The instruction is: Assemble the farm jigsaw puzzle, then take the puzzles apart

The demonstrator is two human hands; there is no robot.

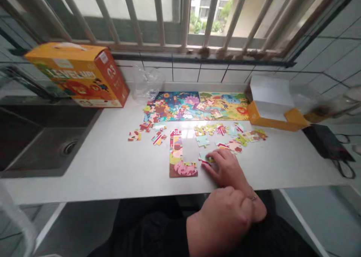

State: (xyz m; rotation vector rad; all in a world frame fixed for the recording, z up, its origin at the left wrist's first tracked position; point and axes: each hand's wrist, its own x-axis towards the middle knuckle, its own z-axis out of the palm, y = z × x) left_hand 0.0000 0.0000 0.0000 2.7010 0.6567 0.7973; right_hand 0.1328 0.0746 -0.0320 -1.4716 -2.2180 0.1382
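Fingers (217,154) of the right hand (226,166), parted, touch a flat, knobbed puzzle piece (203,156); left hand (225,209) rounded, finger state unclear.

Surface (113,163): smooth, white, soft sheen. Puzzle pieces (202,140), mid-surface toward front edge: printed card, smooth faces. Picture boards (225,99), along back edge: printed card, slight gloss. Carrying box (76,74), back left: glossy printed cardboard. Beside it, plastic wrap (146,82): clear, crumpled, shiny. Open box (270,119), back right: cardboard, matt pale inside. Sleeve (175,232), below front edge: matt black cloth.
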